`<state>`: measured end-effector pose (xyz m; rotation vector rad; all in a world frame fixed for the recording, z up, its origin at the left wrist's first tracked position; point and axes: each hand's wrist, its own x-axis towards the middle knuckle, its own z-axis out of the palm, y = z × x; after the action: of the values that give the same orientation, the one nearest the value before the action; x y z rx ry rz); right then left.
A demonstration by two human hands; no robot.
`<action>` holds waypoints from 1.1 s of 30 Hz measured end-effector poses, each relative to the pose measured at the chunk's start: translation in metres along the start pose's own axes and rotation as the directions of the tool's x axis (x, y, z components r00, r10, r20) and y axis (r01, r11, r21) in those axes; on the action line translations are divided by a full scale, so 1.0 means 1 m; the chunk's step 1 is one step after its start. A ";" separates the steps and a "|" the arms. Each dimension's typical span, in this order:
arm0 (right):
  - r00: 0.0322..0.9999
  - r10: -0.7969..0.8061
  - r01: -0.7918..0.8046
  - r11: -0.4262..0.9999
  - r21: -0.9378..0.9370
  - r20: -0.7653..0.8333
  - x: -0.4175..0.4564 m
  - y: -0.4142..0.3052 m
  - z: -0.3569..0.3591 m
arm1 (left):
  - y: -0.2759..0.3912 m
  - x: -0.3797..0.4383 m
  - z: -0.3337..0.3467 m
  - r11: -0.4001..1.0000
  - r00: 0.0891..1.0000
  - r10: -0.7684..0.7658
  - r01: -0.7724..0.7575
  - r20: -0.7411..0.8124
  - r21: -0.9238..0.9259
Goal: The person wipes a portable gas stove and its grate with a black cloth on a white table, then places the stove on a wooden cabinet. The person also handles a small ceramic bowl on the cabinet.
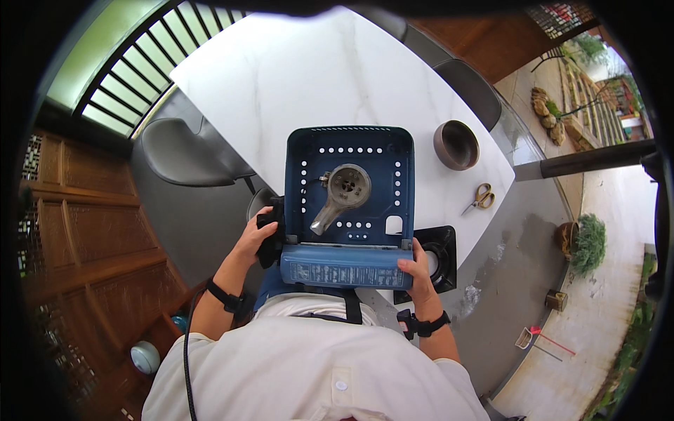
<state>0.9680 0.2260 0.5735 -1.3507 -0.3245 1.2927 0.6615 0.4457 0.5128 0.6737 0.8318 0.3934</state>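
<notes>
A blue portable gas stove (350, 266) is held up in front of my waist, over the near edge of the table. Its open top shows a round metal burner (348, 186) with a slanting tube, set in a dark blue base with rows of holes. My right hand (420, 271) grips the lower right corner, thumb on the panel that bears writing. At the left side, my left hand (258, 234) closes around a black part (273, 231) against the stove; its exact kind is unclear. A black square stove-top tray (446, 243) lies partly hidden behind my right hand.
The white marble-patterned table (316, 68) spreads ahead. On its right side are a brown bowl (456, 146) and scissors (483, 198) with gold-coloured handles. Grey chairs (181, 152) stand at the left and along the far side (468, 89). A black cable (186, 358) runs along my left arm.
</notes>
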 end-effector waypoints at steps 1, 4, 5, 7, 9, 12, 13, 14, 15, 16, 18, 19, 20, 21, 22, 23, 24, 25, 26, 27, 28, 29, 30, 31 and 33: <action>1.000 0.006 -0.006 1.000 0.005 0.023 0.000 0.001 0.001 | -0.002 -0.009 -0.001 0.999 0.998 0.010 -0.007 0.062 -0.046; 0.992 0.062 -0.061 0.998 -0.014 0.112 0.015 0.001 0.001 | -0.019 -0.025 0.000 0.992 0.983 0.062 -0.041 0.174 -0.122; 0.984 0.088 -0.085 0.996 -0.025 0.154 0.024 -0.001 0.001 | -0.026 -0.029 -0.002 0.996 0.989 0.064 -0.055 0.130 -0.073; 0.969 0.090 -0.074 0.994 -0.077 0.229 0.042 -0.002 0.012 | -0.027 -0.043 -0.004 0.997 0.996 0.076 -0.076 0.038 0.023; 0.939 0.072 -0.022 0.988 -0.150 0.335 0.064 -0.014 0.031 | -0.029 -0.060 -0.001 0.973 0.967 0.218 -0.226 -0.135 -0.048; 0.841 0.012 0.142 0.960 -0.242 0.540 0.081 -0.056 0.102 | -0.016 -0.098 -0.021 0.838 0.805 0.462 -0.533 -0.373 -0.114; 0.787 -0.023 0.205 0.953 -0.225 0.617 0.084 -0.068 0.128 | -0.005 -0.116 -0.015 0.781 0.727 0.513 -0.616 -0.457 -0.103; 0.759 0.023 0.183 0.952 -0.247 0.651 0.093 -0.069 0.150 | 0.009 -0.131 -0.003 0.747 0.667 0.515 -0.657 -0.538 -0.099; 0.727 0.070 0.162 0.949 -0.271 0.683 0.101 -0.070 0.172 | 0.017 -0.143 0.003 0.711 0.601 0.510 -0.697 -0.615 -0.091; 0.696 0.121 0.140 0.944 -0.298 0.708 0.106 -0.070 0.186 | 0.002 -0.149 -0.008 0.744 0.616 0.432 -0.656 -0.659 -0.126; 0.676 0.305 -0.018 0.917 -0.399 0.671 0.141 -0.031 0.187 | -0.045 -0.149 -0.035 0.797 0.650 0.255 -0.560 -0.716 -0.225; 0.659 0.417 -0.153 0.889 -0.432 0.625 0.154 -0.009 0.181 | -0.062 -0.148 -0.029 0.814 0.656 0.174 -0.515 -0.734 -0.268; 0.647 0.493 -0.246 0.857 -0.453 0.582 0.157 0.011 0.171 | -0.094 -0.143 -0.033 0.807 0.617 0.154 -0.529 -0.772 -0.262; 0.658 0.529 -0.266 0.829 -0.493 0.536 0.153 0.024 0.163 | -0.133 -0.137 -0.039 0.803 0.580 0.120 -0.534 -0.805 -0.265; 0.645 0.552 -0.278 0.814 -0.510 0.529 0.154 0.031 0.152 | -0.153 -0.134 -0.031 0.803 0.600 0.032 -0.491 -0.799 -0.336; 0.636 0.571 -0.292 0.801 -0.523 0.520 0.155 0.035 0.141 | -0.168 -0.128 -0.029 0.806 0.588 0.040 -0.497 -0.808 -0.321; 0.641 0.576 -0.306 0.798 -0.519 0.507 0.153 0.036 0.140 | -0.165 -0.127 -0.031 0.813 0.587 0.040 -0.489 -0.809 -0.315; 0.646 0.572 -0.310 0.802 -0.510 0.506 0.152 0.036 0.136 | -0.162 -0.126 -0.026 0.820 0.581 0.053 -0.490 -0.812 -0.296; 0.655 0.564 -0.315 0.809 -0.497 0.503 0.150 0.037 0.132 | -0.156 -0.126 -0.025 0.819 0.592 0.070 -0.494 -0.803 -0.292; 0.662 0.523 -0.278 0.837 -0.471 0.537 0.149 0.036 0.129 | -0.154 -0.124 -0.032 0.829 0.613 0.099 -0.486 -0.784 -0.276; 0.688 0.495 -0.269 0.853 -0.447 0.531 0.149 0.033 0.127 | -0.146 -0.119 -0.037 0.837 0.637 0.135 -0.483 -0.759 -0.256; 0.716 0.465 -0.260 0.870 -0.420 0.521 0.146 0.031 0.123 | -0.138 -0.116 -0.042 0.847 0.663 0.171 -0.476 -0.728 -0.235; 0.767 0.413 -0.257 0.899 -0.355 0.491 0.155 0.049 0.103 | -0.125 -0.111 -0.047 0.856 0.685 0.197 -0.469 -0.701 -0.218; 0.784 0.420 -0.299 0.901 -0.315 0.457 0.149 0.043 0.101 | -0.110 -0.107 -0.045 0.864 0.697 0.216 -0.462 -0.684 -0.199; 0.822 0.416 -0.359 0.909 -0.214 0.388 0.129 0.039 0.103 | -0.089 -0.100 -0.052 0.898 0.737 0.256 -0.421 -0.625 -0.128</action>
<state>0.9112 0.3727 0.5090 -1.2725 -0.4563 1.9531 0.5641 0.3448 0.4806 0.4467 1.2295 1.0804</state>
